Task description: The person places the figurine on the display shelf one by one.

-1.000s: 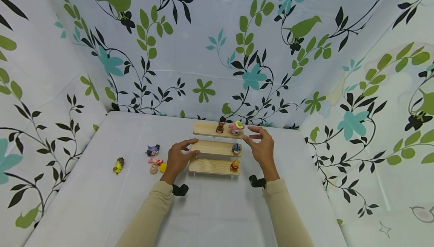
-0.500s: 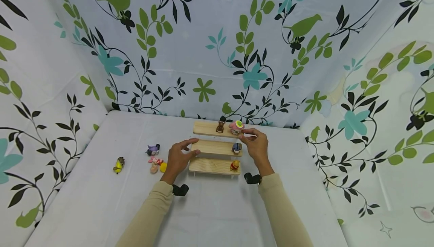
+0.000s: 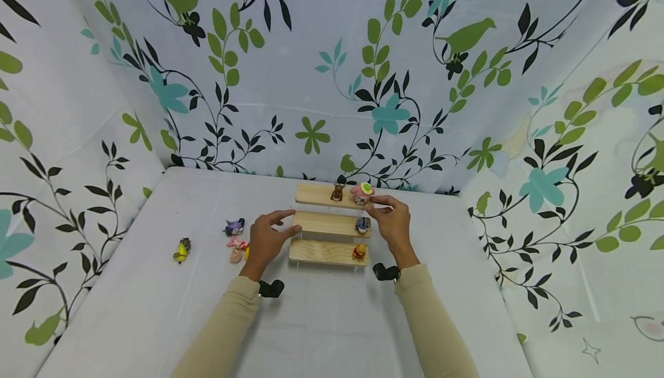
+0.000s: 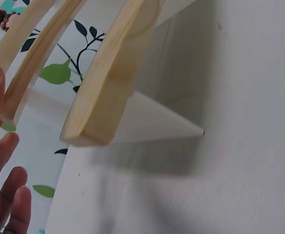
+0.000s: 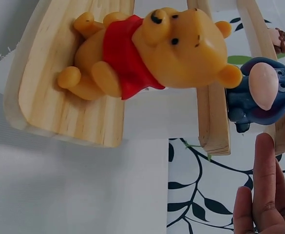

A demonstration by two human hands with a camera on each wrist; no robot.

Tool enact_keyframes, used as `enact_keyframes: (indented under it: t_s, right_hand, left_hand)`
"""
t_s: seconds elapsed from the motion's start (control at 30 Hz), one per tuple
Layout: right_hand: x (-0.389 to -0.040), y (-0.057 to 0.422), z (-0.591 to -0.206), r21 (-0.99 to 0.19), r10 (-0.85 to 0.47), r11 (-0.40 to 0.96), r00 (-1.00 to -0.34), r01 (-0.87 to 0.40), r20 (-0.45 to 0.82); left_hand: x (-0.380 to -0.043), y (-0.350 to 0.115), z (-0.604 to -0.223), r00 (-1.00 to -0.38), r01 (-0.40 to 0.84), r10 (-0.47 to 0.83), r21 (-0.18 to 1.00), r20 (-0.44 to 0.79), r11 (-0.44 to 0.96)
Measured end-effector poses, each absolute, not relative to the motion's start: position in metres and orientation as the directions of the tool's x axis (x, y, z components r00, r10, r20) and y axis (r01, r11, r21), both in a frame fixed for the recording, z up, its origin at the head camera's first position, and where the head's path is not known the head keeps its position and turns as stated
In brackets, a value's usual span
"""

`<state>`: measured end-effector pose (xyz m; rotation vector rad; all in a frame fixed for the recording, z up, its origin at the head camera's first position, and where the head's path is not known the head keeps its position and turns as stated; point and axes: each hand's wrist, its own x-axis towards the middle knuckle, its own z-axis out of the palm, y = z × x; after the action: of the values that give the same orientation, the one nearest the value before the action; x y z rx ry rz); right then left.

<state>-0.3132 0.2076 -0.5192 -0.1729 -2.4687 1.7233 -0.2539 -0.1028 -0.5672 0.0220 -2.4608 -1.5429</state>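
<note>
A three-tier wooden stand has a top shelf (image 3: 313, 195), a middle shelf (image 3: 324, 223) and a bottom shelf (image 3: 321, 252). My left hand (image 3: 267, 242) is by the left end of the middle shelf, thumb and forefinger spread and holding nothing. At the top shelf's right end, beside a pink figurine (image 3: 362, 192), my right hand (image 3: 393, 225) has its thumb and forefinger close together; whether they pinch the shelf or the figurine is hidden. A brown figurine (image 3: 337, 192) stands left of the pink one. An Eeyore figurine (image 5: 261, 92) sits on the middle shelf, a Winnie the Pooh figurine (image 5: 147, 53) on the bottom one.
Left of the stand lie a purple figurine (image 3: 234, 227), a pink and red figurine (image 3: 237, 244) and a small peach-coloured piece (image 3: 236, 256). Farther left is a yellow and grey figurine (image 3: 182, 250). A leaf-patterned curtain rises behind the white table (image 3: 332, 332).
My right hand has moved left to the top shelf's right end. My left hand has drawn slightly left, away from the middle shelf. The figurines keep their places.
</note>
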Motion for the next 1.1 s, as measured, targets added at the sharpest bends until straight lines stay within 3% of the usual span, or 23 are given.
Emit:
enact_keyframes:
  t_s: [0.2,0.33,1.1]
  right_hand:
    - [-0.314,0.207,-0.518,-0.943,0.162,0.333,-0.986,0.024,0.032]
    - [-0.312,0.207,-0.516,-0.942,0.163,0.335,-0.986,0.028,0.029]
    - [-0.312,0.208,-0.519,-0.945,0.151,0.327,-0.988,0.023,0.028]
  left_hand:
    - [-0.252,-0.127,-0.567,-0.9,0.127,-0.335,0.902,0.28,0.414]
    - [-0.25,-0.146,-0.564,-0.866,0.096,-0.401,0.886,0.299,0.453]
    - [-0.234,-0.216,-0.59,-0.892,-0.107,-0.427,0.849,0.148,0.518]
